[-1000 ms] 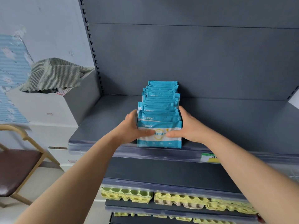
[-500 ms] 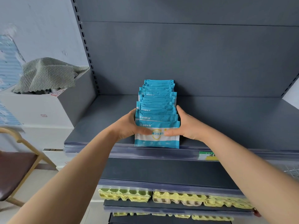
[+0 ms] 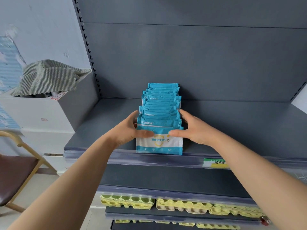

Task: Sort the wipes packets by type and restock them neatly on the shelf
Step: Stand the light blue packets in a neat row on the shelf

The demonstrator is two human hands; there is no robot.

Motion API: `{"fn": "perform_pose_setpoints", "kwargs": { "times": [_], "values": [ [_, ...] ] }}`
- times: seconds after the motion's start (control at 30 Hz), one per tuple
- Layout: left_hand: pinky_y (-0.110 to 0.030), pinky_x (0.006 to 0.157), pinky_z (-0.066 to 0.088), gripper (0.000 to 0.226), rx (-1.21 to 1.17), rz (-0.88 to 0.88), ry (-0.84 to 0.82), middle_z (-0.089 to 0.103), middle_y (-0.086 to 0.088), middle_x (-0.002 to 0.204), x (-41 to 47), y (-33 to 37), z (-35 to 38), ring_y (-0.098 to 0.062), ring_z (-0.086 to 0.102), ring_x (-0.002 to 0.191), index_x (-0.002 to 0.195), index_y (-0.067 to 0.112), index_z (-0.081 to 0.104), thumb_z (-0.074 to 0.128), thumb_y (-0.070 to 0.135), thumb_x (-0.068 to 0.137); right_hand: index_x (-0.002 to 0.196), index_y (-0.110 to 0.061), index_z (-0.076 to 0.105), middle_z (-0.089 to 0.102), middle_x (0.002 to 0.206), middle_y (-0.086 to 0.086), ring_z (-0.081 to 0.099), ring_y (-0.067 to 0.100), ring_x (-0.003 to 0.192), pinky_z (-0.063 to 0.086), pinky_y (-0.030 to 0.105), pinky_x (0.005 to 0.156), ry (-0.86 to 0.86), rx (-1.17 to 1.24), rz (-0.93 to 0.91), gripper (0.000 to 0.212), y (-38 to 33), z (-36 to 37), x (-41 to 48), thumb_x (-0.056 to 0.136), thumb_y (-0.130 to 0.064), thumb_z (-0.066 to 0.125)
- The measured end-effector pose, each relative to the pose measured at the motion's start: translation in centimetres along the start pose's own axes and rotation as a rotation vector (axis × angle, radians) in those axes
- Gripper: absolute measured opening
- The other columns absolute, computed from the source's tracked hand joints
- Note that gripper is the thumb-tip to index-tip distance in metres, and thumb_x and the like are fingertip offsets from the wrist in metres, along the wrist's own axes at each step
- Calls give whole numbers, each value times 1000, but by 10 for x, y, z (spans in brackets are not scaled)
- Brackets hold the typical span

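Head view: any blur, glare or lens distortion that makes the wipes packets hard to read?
Head view: even, soft light, no glare on the wipes packets; front packet's print sharp enough to see, though its small text is unreadable. Wide-angle bending shows in the shelf upright and stretched forearms. Left hand and right hand are crisp, with faint shadows beside them on the shelf.

Front wipes pkt (image 3: 159, 143): "卫生湿巾", "10".

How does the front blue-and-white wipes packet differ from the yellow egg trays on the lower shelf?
The front blue-and-white wipes packet stands upright on the upper grey shelf, held between both hands; the yellow egg trays lie flat in stacks on the lower shelf, untouched. The packet is smooth and printed; the trays are dimpled. Both sit at their shelf's front edge.
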State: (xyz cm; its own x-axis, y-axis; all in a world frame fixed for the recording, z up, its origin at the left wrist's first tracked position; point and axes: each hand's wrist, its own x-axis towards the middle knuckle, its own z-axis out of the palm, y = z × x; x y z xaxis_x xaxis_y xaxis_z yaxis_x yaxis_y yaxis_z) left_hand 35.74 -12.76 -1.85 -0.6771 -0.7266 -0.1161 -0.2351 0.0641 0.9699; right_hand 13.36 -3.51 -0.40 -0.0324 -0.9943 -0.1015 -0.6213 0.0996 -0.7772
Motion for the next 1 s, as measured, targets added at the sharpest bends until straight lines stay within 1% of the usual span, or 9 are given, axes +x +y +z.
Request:
{"fn": "perform_pose_setpoints", "kwargs": {
  "times": [0.13,0.27,0.43,0.57,0.7,0.8,0.87,0.93,1.0],
  "values": [
    [-33,106,36,108,39,-38,236,40,6,147,13,13,-12,-15,43,132,152,18,23,77,49,63,151,-23,18,28,152,-10,27,12,140,25,31,112,99,-35,34,81,-6,-23,6,86,-50,60],
    [-35,107,37,75,138,-67,420,45,1,146,47,21,-19,-17,47,129,148,15,34,62,50,87,148,-15,26,33,150,-6,32,14,137,28,26,101,137,-44,93,61,-4,-40,33,97,-44,44],
    [-44,107,42,24,27,-121,292,65,-4,119,84,24,-22,-22,61,113,109,16,62,48,33,99,130,-25,52,58,128,-13,53,8,119,37,35,108,96,139,125,38,8,-35,78,94,-25,43],
    [-41,101,48,22,-34,-109,267,69,-6,110,95,27,-18,-24,66,105,98,16,65,44,21,101,125,-24,57,64,121,-9,61,12,111,45,41,103,75,257,111,37,7,-27,95,93,-23,40],
    [-26,88,52,22,-28,-74,259,67,3,96,94,22,-22,-12,65,90,94,18,61,42,16,102,115,-7,57,58,124,20,53,41,115,41,59,99,110,220,139,44,1,-20,101,85,-35,40],
    [-34,98,47,10,107,-61,280,63,5,100,98,18,-35,-15,61,96,104,22,54,44,20,100,93,-5,57,66,100,13,63,34,94,50,45,87,219,113,175,31,-1,-25,103,90,-30,39],
    [-43,101,45,9,272,-70,316,59,2,105,110,16,-46,-20,58,102,106,23,49,47,26,98,110,-9,59,62,114,8,58,27,108,45,40,93,307,-2,208,33,-3,-31,101,97,-29,36],
    [-46,101,44,18,323,-93,313,54,-1,108,118,19,-50,-23,55,103,111,20,47,46,33,98,141,-11,39,41,147,4,38,23,135,31,39,108,337,-72,261,47,-3,-37,101,101,-34,32],
    [-46,104,42,33,252,-117,260,54,-2,115,125,24,-49,-26,55,112,121,17,48,44,40,98,145,-10,30,34,150,2,32,21,138,28,35,107,322,15,278,51,-3,-39,108,102,-36,31]
  ]
}}
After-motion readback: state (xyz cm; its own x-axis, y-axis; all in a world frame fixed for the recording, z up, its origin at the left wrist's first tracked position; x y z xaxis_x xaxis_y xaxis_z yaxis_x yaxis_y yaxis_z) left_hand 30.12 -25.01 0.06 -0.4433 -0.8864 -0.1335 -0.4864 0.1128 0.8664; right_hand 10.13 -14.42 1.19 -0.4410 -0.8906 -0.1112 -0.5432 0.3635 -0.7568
